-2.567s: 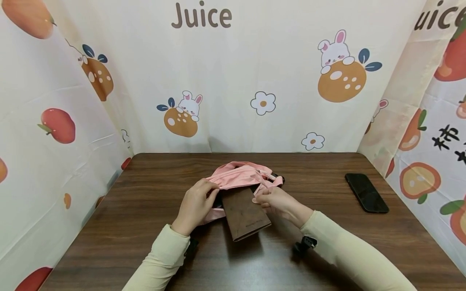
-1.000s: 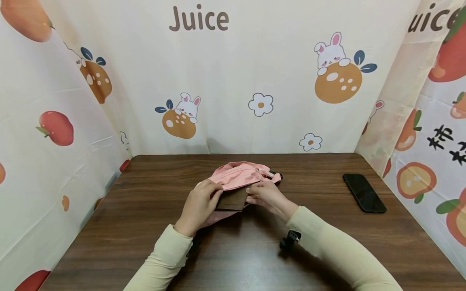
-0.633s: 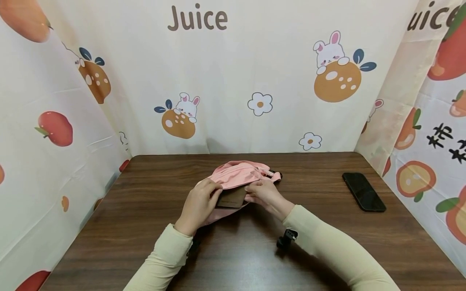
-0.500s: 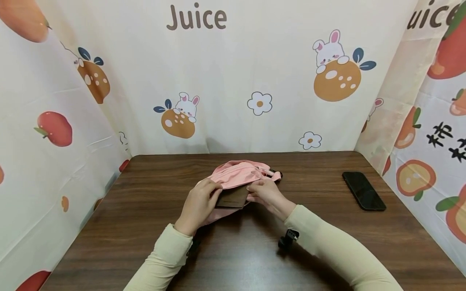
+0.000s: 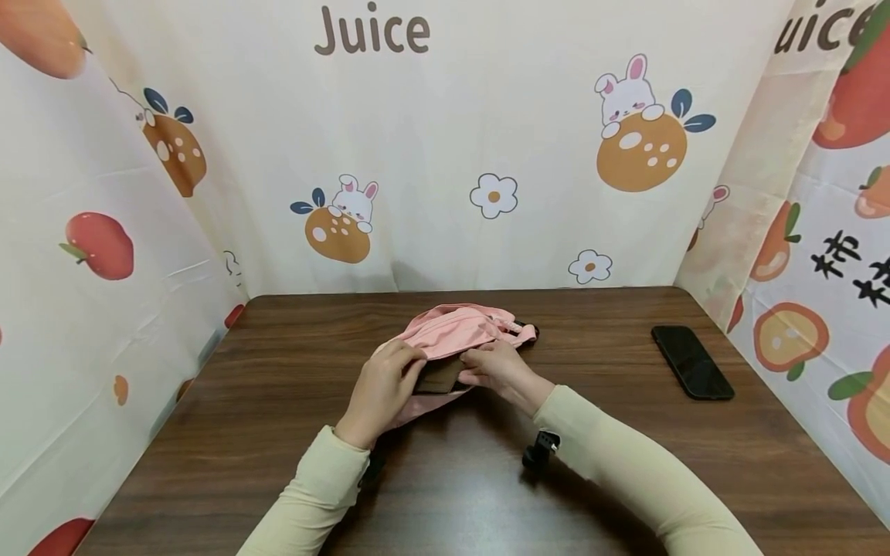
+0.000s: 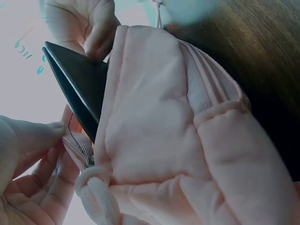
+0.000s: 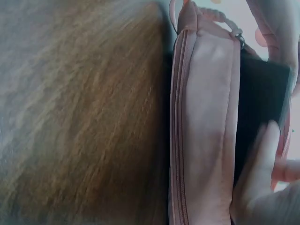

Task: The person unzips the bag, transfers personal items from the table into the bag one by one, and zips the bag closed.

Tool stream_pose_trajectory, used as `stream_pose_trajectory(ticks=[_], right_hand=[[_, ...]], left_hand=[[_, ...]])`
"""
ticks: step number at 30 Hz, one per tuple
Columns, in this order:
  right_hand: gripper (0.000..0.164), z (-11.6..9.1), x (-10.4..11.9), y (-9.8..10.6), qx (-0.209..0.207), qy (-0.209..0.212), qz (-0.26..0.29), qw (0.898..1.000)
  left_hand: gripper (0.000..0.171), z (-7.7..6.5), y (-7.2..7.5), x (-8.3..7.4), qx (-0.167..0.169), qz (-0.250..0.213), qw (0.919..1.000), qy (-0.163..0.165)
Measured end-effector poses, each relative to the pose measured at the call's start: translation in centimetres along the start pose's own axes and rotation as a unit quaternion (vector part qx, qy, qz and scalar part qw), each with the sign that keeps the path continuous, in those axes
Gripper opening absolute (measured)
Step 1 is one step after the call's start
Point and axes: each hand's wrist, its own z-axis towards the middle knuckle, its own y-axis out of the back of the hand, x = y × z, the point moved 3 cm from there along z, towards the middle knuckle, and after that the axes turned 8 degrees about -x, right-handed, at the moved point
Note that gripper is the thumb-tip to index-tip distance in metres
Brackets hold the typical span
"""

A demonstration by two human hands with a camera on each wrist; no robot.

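A pink fabric bag with zips lies at the middle of the table, its opening facing the person. Part of a brown folding leather wallet sticks out of that opening; the rest is hidden inside. My left hand pinches the edge of the opening by the zip end, clearest in the left wrist view beside the zip pull. At the wallet's right side, my right hand holds it, with the thumb lying along its dark face in the right wrist view. That thumb is blurred.
A black phone lies on the right side of the brown wooden table. Behind and at both sides hang printed curtains. Black wrist cameras sit under the sleeves.
Since the oldest frame the wallet has slid back into the bag, so much less of it shows. The right hand has moved slightly left along with it; the left hand stays at the opening.
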Motion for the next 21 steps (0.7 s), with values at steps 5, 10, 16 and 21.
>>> stream_pose_trajectory(ticks=[5,10,16,21], right_hand=[[0.012,0.1,-0.2,-0.4,0.049,-0.021,-0.002,0.999],[0.01,0.1,-0.3,-1.1,0.038,-0.009,0.026,0.999],[0.024,0.3,-0.7,-2.6,0.026,0.006,0.058,0.998],[0.032,0.4,-1.0,-3.8,0.014,-0.002,0.084,0.996]], left_hand=[[0.005,0.0,0.0,0.1,0.008,0.001,0.9999,0.008],[0.006,0.1,-0.1,0.0,0.009,0.003,0.9999,0.007],[0.006,0.1,-0.3,-0.2,0.003,0.004,1.0,-0.007],[0.005,0.1,-0.3,-0.3,0.0,0.008,0.9998,-0.017]])
